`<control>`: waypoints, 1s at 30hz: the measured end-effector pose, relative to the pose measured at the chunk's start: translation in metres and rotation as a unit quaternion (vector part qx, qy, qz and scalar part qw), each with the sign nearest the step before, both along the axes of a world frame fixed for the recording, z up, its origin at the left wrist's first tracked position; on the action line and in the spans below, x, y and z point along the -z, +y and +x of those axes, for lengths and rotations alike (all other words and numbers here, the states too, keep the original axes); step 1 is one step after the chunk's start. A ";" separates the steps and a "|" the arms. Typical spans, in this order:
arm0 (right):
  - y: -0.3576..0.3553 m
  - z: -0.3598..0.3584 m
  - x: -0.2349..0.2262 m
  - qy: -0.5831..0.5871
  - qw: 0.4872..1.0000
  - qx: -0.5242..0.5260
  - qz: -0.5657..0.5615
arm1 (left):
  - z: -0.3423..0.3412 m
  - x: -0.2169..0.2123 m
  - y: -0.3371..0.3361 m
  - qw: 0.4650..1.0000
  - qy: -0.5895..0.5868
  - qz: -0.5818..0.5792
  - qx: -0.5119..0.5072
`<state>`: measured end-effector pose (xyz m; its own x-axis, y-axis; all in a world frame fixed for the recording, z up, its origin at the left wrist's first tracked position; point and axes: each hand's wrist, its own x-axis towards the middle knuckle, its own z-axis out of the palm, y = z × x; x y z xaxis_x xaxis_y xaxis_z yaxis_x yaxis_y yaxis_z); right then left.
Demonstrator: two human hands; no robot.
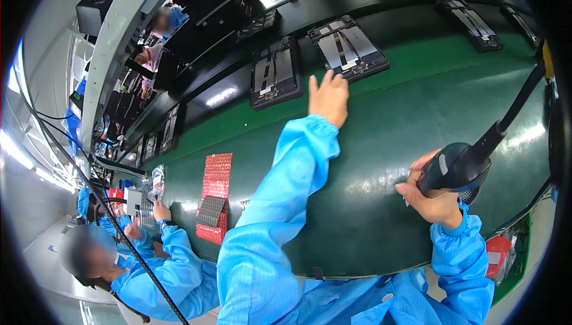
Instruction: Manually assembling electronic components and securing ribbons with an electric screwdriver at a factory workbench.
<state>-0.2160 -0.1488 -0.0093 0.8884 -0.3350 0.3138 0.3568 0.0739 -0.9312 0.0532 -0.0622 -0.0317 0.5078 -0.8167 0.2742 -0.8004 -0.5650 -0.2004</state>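
I see my left hand (328,98) open, fingers reaching the far dark tray (348,47), perhaps touching, my right hand (434,195) gripping a black scanner (456,167), green belt (393,128) beneath

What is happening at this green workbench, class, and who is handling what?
A person in blue work sleeves stands at a green conveyor belt. Their left hand reaches out, fingers spread, toward a flat black rectangular device with grey metal panels, just short of it. Their right hand grips a black handheld tool on a black cable. More such devices lie along the belt. To the left, a co-worker in blue works beside a red bubble-wrap sheet.
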 end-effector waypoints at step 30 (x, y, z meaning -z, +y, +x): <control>-0.051 -0.011 -0.034 -0.051 0.977 0.207 -0.017 | -0.171 -0.019 0.091 0.967 0.060 -0.174 0.179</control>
